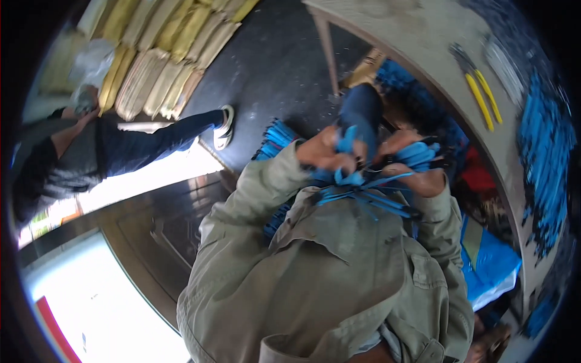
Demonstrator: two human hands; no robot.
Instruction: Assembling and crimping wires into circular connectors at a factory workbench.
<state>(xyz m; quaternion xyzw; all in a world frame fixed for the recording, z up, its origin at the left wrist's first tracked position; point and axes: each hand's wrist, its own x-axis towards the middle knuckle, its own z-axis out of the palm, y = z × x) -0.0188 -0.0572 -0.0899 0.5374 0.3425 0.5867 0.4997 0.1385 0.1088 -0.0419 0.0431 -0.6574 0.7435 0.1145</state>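
My left hand (319,151), partly smeared by motion, is closed on a blue strip (347,140) in front of my chest. Close beside it, my right hand (420,181) grips a bundle of thin blue strips (417,154) with black ends. More loose blue strips (363,196) fan out below both hands, over my jacket. What lies between the fingertips is too blurred to make out.
On the right, a table (417,30) holds pliers with yellow handles (481,97) and a heap of blue strips (544,163). Another bundle (275,139) lies left of my knees. A blue bag (490,260) sits under the table. A person (78,151) stands left, near stacked sacks (145,78).
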